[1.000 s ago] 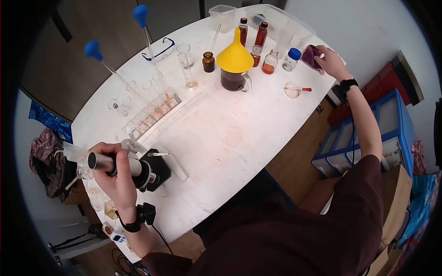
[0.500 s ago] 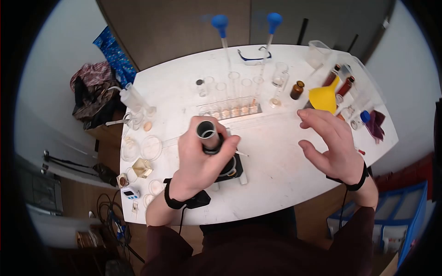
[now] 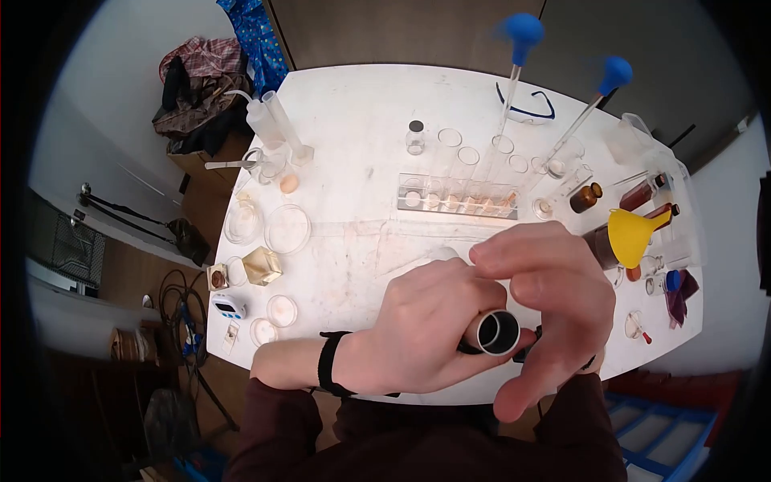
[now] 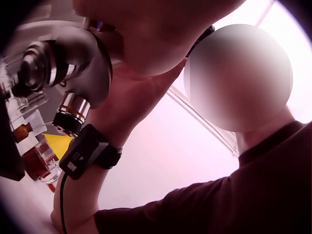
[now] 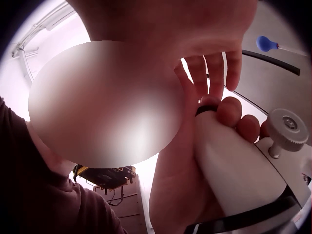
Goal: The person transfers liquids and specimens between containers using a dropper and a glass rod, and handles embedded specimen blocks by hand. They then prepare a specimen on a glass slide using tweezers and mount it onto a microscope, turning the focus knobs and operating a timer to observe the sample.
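Observation:
In the head view, my left hand [image 3: 422, 329] grips the microscope's eyepiece tube [image 3: 499, 331], which points up at the camera. My right hand [image 3: 562, 293] is just right of the eyepiece, its fingers spread and slightly bent, holding nothing; whether it touches the tube cannot be told. The right wrist view has left-hand fingers [image 5: 229, 111] curled round the top of the white microscope body [image 5: 234, 163], near a grey knob [image 5: 287, 129]. A metal objective [image 4: 72, 113] shows in the left wrist view. Both hands hide the microscope's base and stage.
Behind the hands stands a rack [image 3: 458, 209] of glass tubes. At right are a brown bottle [image 3: 585, 198], yellow funnel [image 3: 638, 238] and purple cloth [image 3: 681, 299]. Petri dishes [image 3: 287, 229] and a timer [image 3: 228, 306] lie at left. Tall blue-bulbed pipettes [image 3: 524, 40] rise at the back.
My right hand has let go of the purple cloth and come left to beside the eyepiece. My left hand still grips the microscope. The head view has turned left.

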Motion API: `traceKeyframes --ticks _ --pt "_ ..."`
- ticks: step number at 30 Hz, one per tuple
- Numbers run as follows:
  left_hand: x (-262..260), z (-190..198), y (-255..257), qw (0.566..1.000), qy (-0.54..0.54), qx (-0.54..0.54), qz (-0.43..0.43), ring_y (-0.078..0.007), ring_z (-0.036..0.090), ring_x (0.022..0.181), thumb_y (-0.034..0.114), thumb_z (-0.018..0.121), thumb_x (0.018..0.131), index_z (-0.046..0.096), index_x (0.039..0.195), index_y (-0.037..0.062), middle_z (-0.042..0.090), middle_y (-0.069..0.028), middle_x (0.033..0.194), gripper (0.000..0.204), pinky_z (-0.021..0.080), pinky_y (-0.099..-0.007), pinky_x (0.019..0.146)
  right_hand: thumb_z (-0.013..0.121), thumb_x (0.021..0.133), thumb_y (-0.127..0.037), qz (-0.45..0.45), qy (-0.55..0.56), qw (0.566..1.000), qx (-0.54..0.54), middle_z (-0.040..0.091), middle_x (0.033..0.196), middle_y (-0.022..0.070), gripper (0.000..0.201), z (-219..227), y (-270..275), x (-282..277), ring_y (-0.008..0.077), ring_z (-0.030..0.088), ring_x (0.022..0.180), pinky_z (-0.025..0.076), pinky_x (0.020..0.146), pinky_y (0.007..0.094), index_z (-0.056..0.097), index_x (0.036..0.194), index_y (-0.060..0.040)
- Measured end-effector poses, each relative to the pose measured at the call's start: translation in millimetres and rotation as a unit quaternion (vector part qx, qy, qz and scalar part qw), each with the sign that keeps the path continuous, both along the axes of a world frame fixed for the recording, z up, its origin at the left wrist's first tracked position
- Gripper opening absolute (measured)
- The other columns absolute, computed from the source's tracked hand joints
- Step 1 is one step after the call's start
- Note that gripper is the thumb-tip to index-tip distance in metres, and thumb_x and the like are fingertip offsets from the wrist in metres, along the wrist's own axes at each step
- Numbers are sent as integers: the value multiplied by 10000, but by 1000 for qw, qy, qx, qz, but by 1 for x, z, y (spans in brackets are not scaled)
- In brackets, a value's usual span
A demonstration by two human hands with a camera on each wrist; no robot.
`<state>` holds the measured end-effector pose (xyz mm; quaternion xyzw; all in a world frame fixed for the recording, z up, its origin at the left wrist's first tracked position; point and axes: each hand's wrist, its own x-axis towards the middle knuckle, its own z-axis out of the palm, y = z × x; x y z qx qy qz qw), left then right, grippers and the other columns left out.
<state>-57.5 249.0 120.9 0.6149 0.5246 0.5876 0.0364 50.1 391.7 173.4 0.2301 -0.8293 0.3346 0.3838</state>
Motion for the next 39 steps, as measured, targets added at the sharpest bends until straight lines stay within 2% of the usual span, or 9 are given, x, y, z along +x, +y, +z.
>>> traceKeyframes --ticks 2,3,4,5,11,21,30,36,39 --pt "4 -8 -5 998 -43 -38 -27 -278 616 663 145 829 782 619 953 50 627 -88 803 287 482 -367 566 857 736 -638 10 -3 999 -45 663 1169 216 840 -10 -4 -6 338 678 990 573 789 404 585 1225 -11" --pt "14 -11 -5 998 -6 -2 68 -301 627 680 144 792 765 627 933 42 638 -103 829 257 497 -370 581 868 730 -620 13 -13 999 -48 666 1155 216 799 -12 -5 -8 339 680 972 576 771 407 610 1178 -10" --pt "13 -11 -3 997 -6 -5 71 -301 627 680 144 792 765 627 933 42 638 -103 829 257 497 -370 581 879 724 -602 13 -20 998 -50 670 1141 215 760 -14 -5 -11 341 682 954 578 752 410 635 1131 -9" --pt "11 -11 -1 998 1 4 63 -298 633 697 146 791 756 630 927 43 640 -102 841 257 503 -373 593 879 742 -564 20 -14 997 -71 685 1096 217 656 -18 -6 -15 339 689 886 577 727 413 671 1031 -13" --pt "1 -11 2 998 26 60 15 -285 671 801 158 780 697 650 894 48 653 -96 917 260 542 -387 664 822 839 -511 13 -12 991 -131 712 1039 195 469 -25 -13 -18 308 714 819 569 705 420 688 939 -73" --pt "5 -16 -1 995 -94 25 13 -265 680 834 159 753 729 669 898 63 663 -79 934 211 547 -386 721 806 869 -435 -37 -26 983 -175 711 980 134 329 -33 -29 -21 273 704 838 551 756 422 637 997 -183" --pt "9 -8 -4 981 -189 -21 29 -245 682 851 157 724 776 687 908 79 672 -61 940 157 547 -383 772 807 870 -400 44 -27 984 -168 691 986 80 300 -34 -21 -27 246 670 849 514 805 424 602 1015 -236" --pt "15 3 -7 972 -224 -47 60 -231 684 863 156 705 808 699 915 89 678 -49 943 126 546 -381 806 799 877 -390 -13 -72 977 -199 680 962 81 291 -41 -34 -13 234 650 811 505 788 424 582 987 -229" --pt "16 8 -2 965 -252 -55 50 -225 685 869 155 696 823 705 918 95 681 -43 945 113 546 -380 823 793 877 -359 -35 56 961 -268 687 914 98 251 -57 -58 -36 247 655 787 510 717 386 609 939 -200"
